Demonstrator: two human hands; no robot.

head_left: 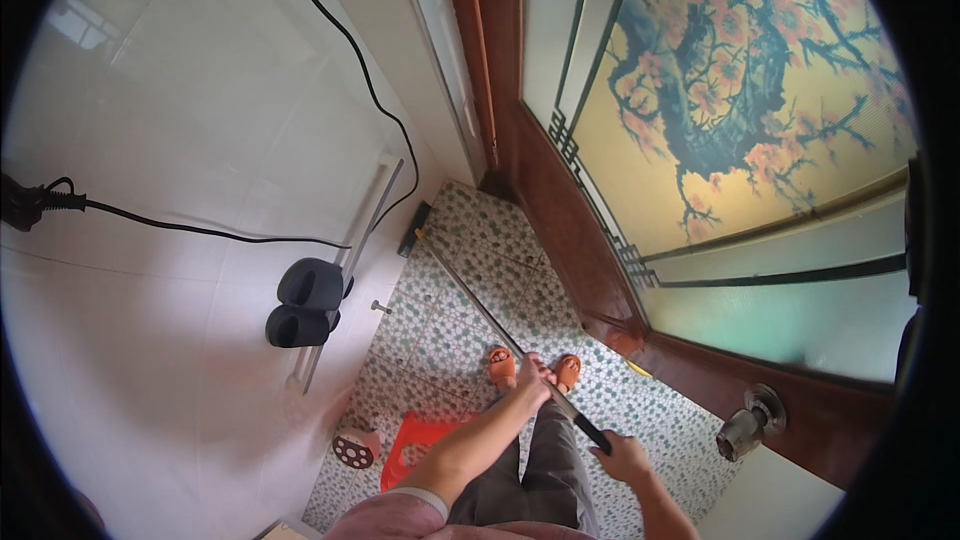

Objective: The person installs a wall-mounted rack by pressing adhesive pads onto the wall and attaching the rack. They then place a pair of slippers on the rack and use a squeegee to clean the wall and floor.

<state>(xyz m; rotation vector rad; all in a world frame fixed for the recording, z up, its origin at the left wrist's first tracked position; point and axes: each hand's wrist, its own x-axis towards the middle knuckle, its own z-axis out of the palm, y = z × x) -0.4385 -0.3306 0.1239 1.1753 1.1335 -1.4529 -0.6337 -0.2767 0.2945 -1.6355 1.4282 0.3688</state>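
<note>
both hands, left (pixel 532 380) and right (pixel 620 455), grip closed on the mop handle (pixel 480 305): long, stiff, light, likely best held near its top.

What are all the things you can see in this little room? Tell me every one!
Long handle: one, silver with a black grip, slanting across the floor, both hands on it.
Pebble floor: one, green and white.
Slippers: two, black, hung on the white wall rail.
Cable: black, running along the white wall.
Stool: one, red, on the floor by the legs.
Round drain cover: one, white with dark holes, beside the stool.
Door: one, brown wood with painted blossom glass, on the right.
Door knob: one, metal.
Sandals: two, orange, on the feet.
Left hand: gripping the handle.
Right hand: gripping the black end.
</note>
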